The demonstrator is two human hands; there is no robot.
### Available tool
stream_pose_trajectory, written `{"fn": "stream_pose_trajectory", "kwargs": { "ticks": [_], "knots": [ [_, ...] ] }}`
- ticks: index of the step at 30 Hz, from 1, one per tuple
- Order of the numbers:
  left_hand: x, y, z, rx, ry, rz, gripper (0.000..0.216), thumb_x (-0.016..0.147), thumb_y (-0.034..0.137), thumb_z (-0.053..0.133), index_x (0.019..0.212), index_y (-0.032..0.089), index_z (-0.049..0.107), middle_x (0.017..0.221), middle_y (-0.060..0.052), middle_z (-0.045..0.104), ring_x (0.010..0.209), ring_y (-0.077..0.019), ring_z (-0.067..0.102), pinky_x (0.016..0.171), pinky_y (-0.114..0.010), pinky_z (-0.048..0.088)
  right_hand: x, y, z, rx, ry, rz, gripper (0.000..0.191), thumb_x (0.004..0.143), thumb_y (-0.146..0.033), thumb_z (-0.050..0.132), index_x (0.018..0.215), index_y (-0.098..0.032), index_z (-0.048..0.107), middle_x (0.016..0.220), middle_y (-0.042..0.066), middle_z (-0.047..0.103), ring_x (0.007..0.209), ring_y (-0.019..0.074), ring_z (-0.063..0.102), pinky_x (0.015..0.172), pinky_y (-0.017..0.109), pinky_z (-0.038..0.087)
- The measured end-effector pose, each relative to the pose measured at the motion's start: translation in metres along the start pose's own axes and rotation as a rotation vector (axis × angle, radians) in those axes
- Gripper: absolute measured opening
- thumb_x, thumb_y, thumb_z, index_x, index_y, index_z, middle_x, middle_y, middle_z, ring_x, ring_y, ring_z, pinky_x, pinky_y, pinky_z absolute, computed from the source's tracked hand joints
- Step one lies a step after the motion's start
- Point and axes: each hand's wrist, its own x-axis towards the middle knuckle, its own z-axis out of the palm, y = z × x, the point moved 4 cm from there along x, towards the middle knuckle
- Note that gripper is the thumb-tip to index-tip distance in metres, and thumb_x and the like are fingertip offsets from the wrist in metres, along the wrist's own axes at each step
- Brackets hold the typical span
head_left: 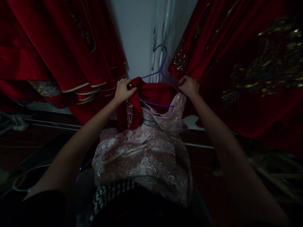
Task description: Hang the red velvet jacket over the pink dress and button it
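A purple wire hanger point(160, 71) is held out in front of me, carrying a garment with a red velvet top point(153, 93) and a pink and gold brocade body point(146, 151) that drapes down toward my lap. My left hand point(123, 90) is closed on the red fabric at the hanger's left shoulder, beside a beaded trim point(129, 113). My right hand point(188, 86) is closed on the garment's right shoulder where it meets the hanger end.
Red garments with cream piping point(78, 53) hang at the left. Red garments with gold embroidery point(255, 63) hang at the right. A white wall with a white rack point(163, 28) shows between them. Cables point(16, 123) lie on the dark floor at left.
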Motion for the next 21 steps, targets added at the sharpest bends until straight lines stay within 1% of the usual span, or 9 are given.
{"fn": "stream_pose_trajectory", "kwargs": {
  "ticks": [2,5,7,9,11,14,16,18,21],
  "knots": [
    [-0.006,0.003,0.001,0.014,0.037,-0.014,0.04,0.084,0.046,0.049,0.115,0.023,0.056,0.113,-0.011,0.058,0.117,-0.0326,0.046,0.1,-0.047,0.034,-0.01,0.017,-0.021,-0.117,0.08,-0.03,0.026,0.077,-0.044,0.062,0.09,-0.021,0.061,0.091,0.013,0.068,0.089,0.0305,0.063,0.081,0.044,0.046],
    [-0.018,0.008,0.004,0.029,0.095,-0.045,0.042,0.084,0.046,0.05,0.119,0.024,0.054,0.116,-0.012,0.056,0.121,-0.0349,0.043,0.1,-0.05,0.034,-0.031,0.034,-0.045,-0.201,0.112,-0.042,0.021,0.082,-0.04,0.056,0.089,-0.02,0.06,0.092,0.016,0.065,0.098,0.0338,0.06,0.087,0.047,0.044],
    [-0.026,0.013,0.007,0.024,0.116,-0.058,0.044,0.083,0.045,0.05,0.122,0.025,0.052,0.119,-0.012,0.054,0.123,-0.0358,0.041,0.1,-0.052,0.034,-0.046,0.04,-0.049,-0.182,0.045,0.005,0.016,0.081,-0.036,0.056,0.086,-0.021,0.06,0.092,0.017,0.065,0.099,0.0359,0.06,0.087,0.049,0.044],
    [-0.033,0.018,0.009,0.011,0.126,-0.07,0.046,0.083,0.045,0.05,0.125,0.025,0.049,0.121,-0.012,0.053,0.123,-0.0363,0.041,0.1,-0.052,0.033,-0.061,0.041,-0.042,-0.098,-0.07,0.028,0.013,0.077,-0.028,0.058,0.088,-0.021,0.06,0.091,0.015,0.067,0.095,0.0354,0.062,0.085,0.048,0.046],
    [-0.039,0.023,0.011,0.005,0.132,-0.087,0.048,0.083,0.045,0.049,0.127,0.026,0.048,0.121,-0.012,0.053,0.123,-0.0366,0.041,0.099,-0.053,0.034,-0.074,0.037,-0.026,0.053,-0.178,-0.007,0.024,0.072,-0.023,0.059,0.096,-0.02,0.06,0.096,0.014,0.068,0.091,0.0318,0.064,0.085,0.045,0.048],
    [-0.048,0.035,0.012,0.027,0.135,-0.111,0.05,0.084,0.047,0.048,0.13,0.025,0.045,0.123,-0.013,0.053,0.124,-0.0364,0.041,0.1,-0.052,0.034,-0.085,0.02,0.005,0.267,-0.286,-0.029,0.04,0.07,-0.024,0.061,0.11,-0.021,0.056,0.109,0.01,0.067,0.095,0.0272,0.064,0.086,0.042,0.05],
    [-0.056,0.045,0.013,0.042,0.135,-0.126,0.053,0.085,0.049,0.046,0.132,0.025,0.042,0.126,-0.013,0.051,0.125,-0.0365,0.04,0.1,-0.052,0.034,-0.089,-0.002,0.024,0.298,-0.319,0.021,0.04,0.07,-0.028,0.062,0.11,-0.022,0.056,0.108,0.009,0.068,0.099,0.0277,0.063,0.089,0.042,0.049],
    [-0.064,0.053,0.015,0.038,0.131,-0.141,0.057,0.085,0.051,0.045,0.135,0.023,0.038,0.129,-0.014,0.049,0.127,-0.0369,0.039,0.102,-0.053,0.033,-0.094,-0.033,0.037,0.308,-0.308,0.037,0.034,0.075,-0.031,0.059,0.108,-0.023,0.057,0.103,0.008,0.069,0.103,0.0287,0.062,0.091,0.041,0.049],
    [-0.072,0.06,0.018,0.008,0.126,-0.163,0.061,0.085,0.05,0.045,0.137,0.019,0.034,0.133,-0.017,0.046,0.127,-0.0373,0.038,0.103,-0.055,0.031,-0.106,-0.087,0.041,0.331,-0.239,-0.053,0.03,0.081,-0.028,0.049,0.109,-0.022,0.056,0.105,0.01,0.067,0.101,0.0282,0.062,0.092,0.041,0.048]
  ]
}}
